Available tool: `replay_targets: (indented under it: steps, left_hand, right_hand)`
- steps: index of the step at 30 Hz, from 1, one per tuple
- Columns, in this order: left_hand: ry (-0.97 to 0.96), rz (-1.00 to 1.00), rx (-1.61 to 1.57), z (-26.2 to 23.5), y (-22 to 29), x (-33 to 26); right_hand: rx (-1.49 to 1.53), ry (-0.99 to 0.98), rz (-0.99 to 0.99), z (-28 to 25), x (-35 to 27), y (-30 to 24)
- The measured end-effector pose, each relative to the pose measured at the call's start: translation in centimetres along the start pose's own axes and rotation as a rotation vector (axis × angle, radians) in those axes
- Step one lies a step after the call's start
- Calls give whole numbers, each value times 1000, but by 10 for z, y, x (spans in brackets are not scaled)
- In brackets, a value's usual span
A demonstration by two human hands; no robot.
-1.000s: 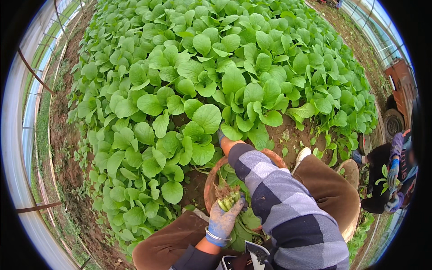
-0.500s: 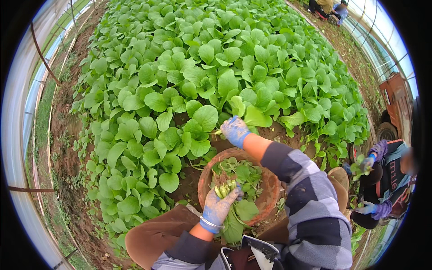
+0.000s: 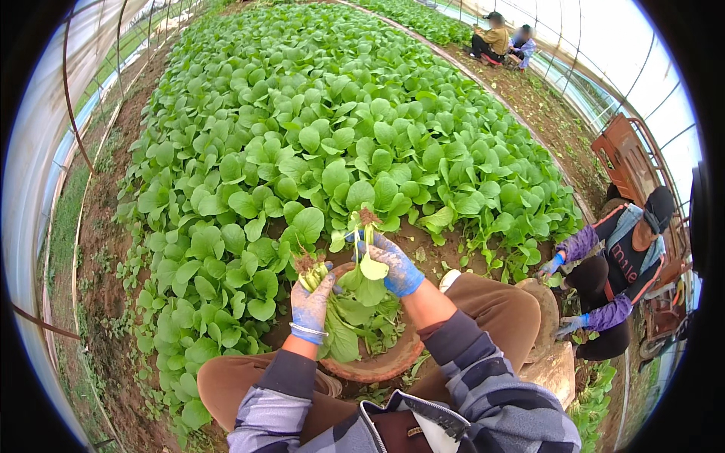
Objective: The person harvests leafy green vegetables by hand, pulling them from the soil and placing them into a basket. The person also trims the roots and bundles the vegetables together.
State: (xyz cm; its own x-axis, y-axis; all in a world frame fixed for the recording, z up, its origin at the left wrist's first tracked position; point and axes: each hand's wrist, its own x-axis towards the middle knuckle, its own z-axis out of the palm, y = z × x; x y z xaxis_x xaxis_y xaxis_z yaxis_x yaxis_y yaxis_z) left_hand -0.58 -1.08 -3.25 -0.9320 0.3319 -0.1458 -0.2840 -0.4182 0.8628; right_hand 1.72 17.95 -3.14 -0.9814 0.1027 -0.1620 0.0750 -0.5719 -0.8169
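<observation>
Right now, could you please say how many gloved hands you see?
4: the wearer's left hand, around a bunch; right hand, holding an uprooted plant; and the right-side co-worker's upper hand and lower hand. The hands of two distant people are too small to tell.

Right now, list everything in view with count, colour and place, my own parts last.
Growing leafy plants: many, green, across the middle
Pulled bunch: one, pale green stems, in the left hand
Pulled plant: one, green, in the right hand
Tub: one, reddish-brown, lower middle
Loose greens: several, green, in the tub
Co-workers: three, varied colours, one at right, two far at upper right
Vehicle: one, rusty red, behind the near co-worker
Plastic sheeting: two sides, whitish, left and right
Hoops: several, dark, along the sheeting
Soil: uncountable, brown, beside the plants
Bracelet: at least one, silvery, left wrist
Legs: two, brown-trousered, beside the tub
Sleeves: two, checked grey, forearms
Hands: two, blue-gloved, just below centre
</observation>
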Motion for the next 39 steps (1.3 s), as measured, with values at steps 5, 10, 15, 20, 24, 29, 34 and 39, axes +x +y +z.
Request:
replay_targets:
  steps: [5, 10, 15, 20, 24, 29, 34, 39]
  left_hand:
    - [-250, -214, 23, 9, 0, -14]
    - [-327, -210, 186, 9, -4, -17]
    - [-392, -256, 340, 14, 8, -22]
    - [-444, -94, 523, -2, -12, -14]
    - [-393, -116, 532, -2, -17, -14]
    - [-322, -127, 430, 2, -1, -17]
    - [-382, -22, 733, -7, -29, -7]
    - [-398, 48, 786, -19, -47, -5]
  right_hand:
    - [149, 55, -68, 27, -21, 9]
    - [184, 32, -133, 36, -24, 1]
    - [241, 186, -187, 31, -18, -40]
    - [171, 361, -291, 12, -14, -75]
    - [191, 208, -374, -59, -29, -83]
    - [-777, 281, -77, -71, -67, -22]
    - [-887, 375, -121, -16, -75, -36]
    - [-305, 628, -484, -30, -58, -48]
